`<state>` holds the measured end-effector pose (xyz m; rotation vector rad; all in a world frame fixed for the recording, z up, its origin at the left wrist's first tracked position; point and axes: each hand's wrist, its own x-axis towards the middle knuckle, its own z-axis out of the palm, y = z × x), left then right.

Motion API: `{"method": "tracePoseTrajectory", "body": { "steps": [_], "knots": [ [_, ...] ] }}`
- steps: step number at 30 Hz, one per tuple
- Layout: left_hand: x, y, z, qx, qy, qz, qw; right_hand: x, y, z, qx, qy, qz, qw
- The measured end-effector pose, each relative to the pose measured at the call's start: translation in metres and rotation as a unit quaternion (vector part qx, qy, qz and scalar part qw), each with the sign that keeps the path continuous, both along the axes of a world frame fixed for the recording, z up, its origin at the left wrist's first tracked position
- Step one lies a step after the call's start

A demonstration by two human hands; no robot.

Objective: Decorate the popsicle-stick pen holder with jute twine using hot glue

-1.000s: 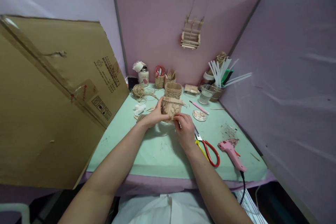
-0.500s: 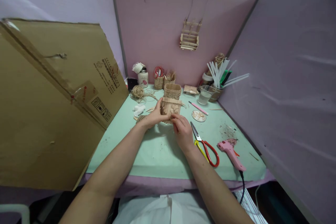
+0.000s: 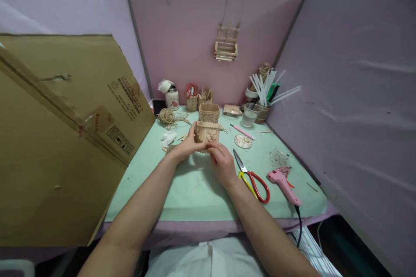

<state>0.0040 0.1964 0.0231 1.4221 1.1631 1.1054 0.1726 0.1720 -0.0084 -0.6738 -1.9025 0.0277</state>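
A small tan craft basket [image 3: 208, 129] with a braided rim and raised decorations on its front is held above the table. My left hand [image 3: 186, 147] grips its left side, thumb across the lower front. At the basket's lower front, the fingertips of my right hand [image 3: 222, 161] are pinched together against the decoration. Whatever lies between those fingertips is too small to make out. Just behind stands a similar tan container [image 3: 209, 113] with an open top. To the right lie a small oval dish [image 3: 243, 141] of pale bits and red-handled scissors [image 3: 251, 177].
A pink glue gun [image 3: 284, 186] with its cord lies at the right. Jute twine [image 3: 166, 117], a white jar [image 3: 172, 98] and a cup of clear liquid [image 3: 249, 117] stand farther back. A cardboard sheet [image 3: 65, 147] leans at the left; a wooden stick swing [image 3: 226, 47] hangs behind.
The head view has turned slightly right, so the scene sits further left. Both hands stay on the basket in nearly the same pose, with the right fingertips still at its lower front.
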Motion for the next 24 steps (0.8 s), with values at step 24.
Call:
{"method": "tracePoseTrajectory", "body": {
  "steps": [24],
  "knots": [
    [-0.009,0.01,-0.009,-0.016,-0.034,-0.009,0.999,0.001,0.004,0.003,-0.007,-0.014,-0.038,0.999]
  ]
}}
